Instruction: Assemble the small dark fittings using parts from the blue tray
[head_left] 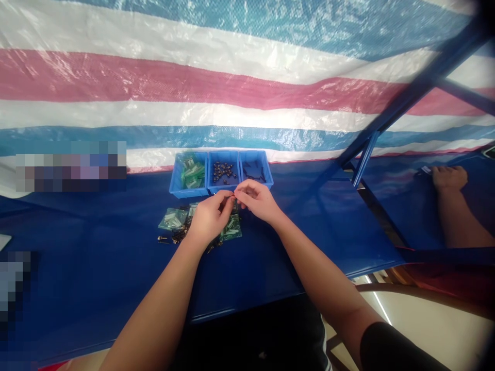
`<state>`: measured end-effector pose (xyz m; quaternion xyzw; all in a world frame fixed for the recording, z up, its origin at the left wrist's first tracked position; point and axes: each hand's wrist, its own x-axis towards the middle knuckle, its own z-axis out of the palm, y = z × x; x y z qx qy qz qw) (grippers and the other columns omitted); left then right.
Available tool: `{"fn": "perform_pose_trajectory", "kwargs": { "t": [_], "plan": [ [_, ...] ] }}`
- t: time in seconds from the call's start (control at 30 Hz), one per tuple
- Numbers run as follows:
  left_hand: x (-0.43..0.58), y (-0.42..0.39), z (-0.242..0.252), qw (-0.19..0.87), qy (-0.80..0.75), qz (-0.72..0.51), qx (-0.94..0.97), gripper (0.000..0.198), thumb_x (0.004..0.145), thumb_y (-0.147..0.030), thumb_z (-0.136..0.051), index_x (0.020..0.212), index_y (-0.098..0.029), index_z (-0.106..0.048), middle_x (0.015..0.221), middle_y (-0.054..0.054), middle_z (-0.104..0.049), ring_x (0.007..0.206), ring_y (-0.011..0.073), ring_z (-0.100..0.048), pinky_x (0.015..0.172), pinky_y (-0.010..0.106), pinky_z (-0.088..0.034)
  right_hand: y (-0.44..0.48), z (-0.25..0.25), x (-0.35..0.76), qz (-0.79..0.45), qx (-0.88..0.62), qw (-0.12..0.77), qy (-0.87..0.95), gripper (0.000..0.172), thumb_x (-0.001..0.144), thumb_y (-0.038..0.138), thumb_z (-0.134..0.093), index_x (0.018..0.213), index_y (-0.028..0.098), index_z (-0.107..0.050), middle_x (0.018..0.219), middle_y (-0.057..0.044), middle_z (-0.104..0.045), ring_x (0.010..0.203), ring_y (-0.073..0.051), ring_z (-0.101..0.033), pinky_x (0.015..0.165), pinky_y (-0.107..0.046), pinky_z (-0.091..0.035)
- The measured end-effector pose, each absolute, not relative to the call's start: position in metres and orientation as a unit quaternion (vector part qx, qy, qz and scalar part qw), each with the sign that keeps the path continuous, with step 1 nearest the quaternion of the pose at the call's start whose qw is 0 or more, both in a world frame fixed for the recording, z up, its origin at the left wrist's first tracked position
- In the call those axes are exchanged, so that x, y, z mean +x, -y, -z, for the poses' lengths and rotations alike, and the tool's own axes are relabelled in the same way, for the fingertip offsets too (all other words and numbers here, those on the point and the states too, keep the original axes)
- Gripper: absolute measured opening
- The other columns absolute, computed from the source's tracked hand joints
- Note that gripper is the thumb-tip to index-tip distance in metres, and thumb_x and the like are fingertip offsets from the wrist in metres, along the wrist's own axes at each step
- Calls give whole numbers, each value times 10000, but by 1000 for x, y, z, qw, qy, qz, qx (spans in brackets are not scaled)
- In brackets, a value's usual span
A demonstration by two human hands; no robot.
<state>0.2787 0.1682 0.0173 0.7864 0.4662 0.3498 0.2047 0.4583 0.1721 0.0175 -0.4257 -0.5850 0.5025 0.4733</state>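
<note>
My left hand (210, 215) and my right hand (258, 201) meet at the fingertips just in front of the blue bins. Both are closed in a pinch, and whatever lies between the fingers is too small to make out. Under and around my left hand lies a loose pile of small dark and brassy screw-like pieces (178, 235). Among them are a clear bag (172, 219) on the left and a greenish bag of light-coloured pieces (232, 228) on the right. My left hand and wrist hide part of this heap.
Three joined blue bins hold green bags (192, 172), small brassy fittings (224, 171) and thin dark pieces (253, 171). They stand on the blue table (127, 263) before a striped sheet (232, 93). A blue metal frame (390, 108) rises at right; beyond it is another person's hand (449, 178).
</note>
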Motion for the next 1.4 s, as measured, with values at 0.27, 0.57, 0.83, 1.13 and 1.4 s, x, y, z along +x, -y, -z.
{"fn": "perform_pose_trajectory", "kwargs": {
  "t": [0.27,0.57,0.83,1.13,1.4],
  "plan": [
    [278,-170,-16,165,-492,-367,772,289,968,-405,-537,1108,-200,-686,676,-20,-636,571,112,-558,586,219,-400,-175,-6,457,-433,-461,511,582,167,827,325,-687,925,190,-679,847,-25,-693,707,-128,-621,655,-265,-503],
    [276,-172,-14,158,-483,-380,773,271,972,-402,-547,1078,-209,-706,720,-10,-660,619,116,-586,615,221,-417,-177,-5,458,-430,-455,517,584,179,819,336,-698,936,200,-700,833,-24,-705,717,-132,-631,624,-255,-502],
    [277,-169,-16,158,-494,-379,766,268,980,-400,-535,1091,-212,-689,662,-29,-626,575,105,-566,590,212,-396,-175,-9,455,-448,-440,529,570,181,809,335,-713,914,189,-695,805,-23,-699,692,-127,-634,630,-261,-511],
    [278,-170,-15,142,-483,-400,766,221,965,-372,-558,1058,-206,-672,622,-49,-567,543,90,-522,575,198,-388,-175,-13,455,-478,-435,529,550,169,799,317,-713,898,182,-690,774,-20,-691,659,-127,-637,629,-276,-521],
    [278,-170,-14,157,-480,-391,769,243,964,-374,-558,1110,-216,-670,654,-45,-601,547,90,-521,586,201,-396,-174,-11,456,-464,-444,516,568,171,821,332,-694,911,187,-694,798,-21,-698,674,-130,-637,655,-283,-525]
  ]
}}
